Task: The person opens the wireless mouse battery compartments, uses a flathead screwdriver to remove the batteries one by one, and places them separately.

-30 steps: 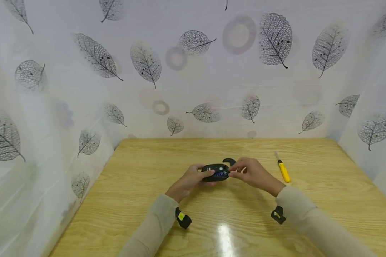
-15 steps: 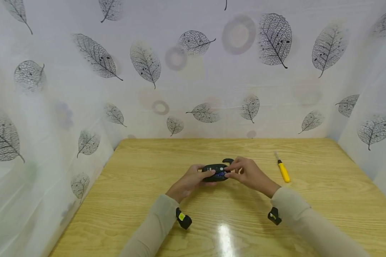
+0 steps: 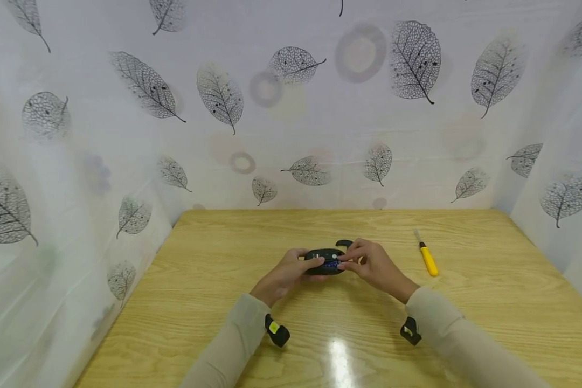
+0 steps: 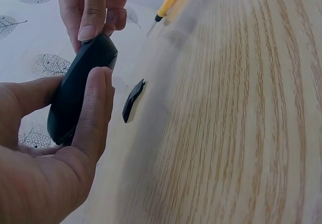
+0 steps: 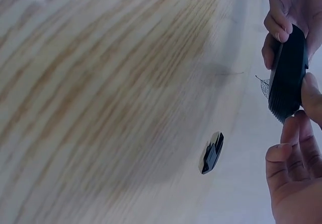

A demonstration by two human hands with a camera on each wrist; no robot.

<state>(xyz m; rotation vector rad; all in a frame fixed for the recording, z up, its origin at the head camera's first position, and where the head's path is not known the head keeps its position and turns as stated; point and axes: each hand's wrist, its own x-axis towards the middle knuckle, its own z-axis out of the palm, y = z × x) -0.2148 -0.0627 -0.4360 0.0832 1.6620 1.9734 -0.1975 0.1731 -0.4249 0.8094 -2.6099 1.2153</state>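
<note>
A black computer mouse [image 3: 326, 253] is held underside up above the table, its battery compartment uncovered. My left hand [image 3: 287, 273] grips the mouse at its left end, thumb across the underside and fingers beneath. A blue battery [image 3: 331, 264] shows in the compartment. At the mouse's right end, the thumb and index finger of my right hand [image 3: 377, 268] pinch at the battery's end, which they partly hide. Both wrist views show the mouse body [image 4: 75, 95] edge on, so the compartment is hidden there. Behind the right hand lies the curved black battery cover [image 3: 343, 243].
A screwdriver [image 3: 429, 261] with a yellow handle lies on the wooden table [image 3: 213, 242], right of the hands. A white curtain [image 3: 320, 124] printed with leaves hangs along the back and sides of the table.
My right hand has shifted slightly left, bringing its fingertips from the mouse's end edge in over the compartment. The left hand and mouse have hardly moved.
</note>
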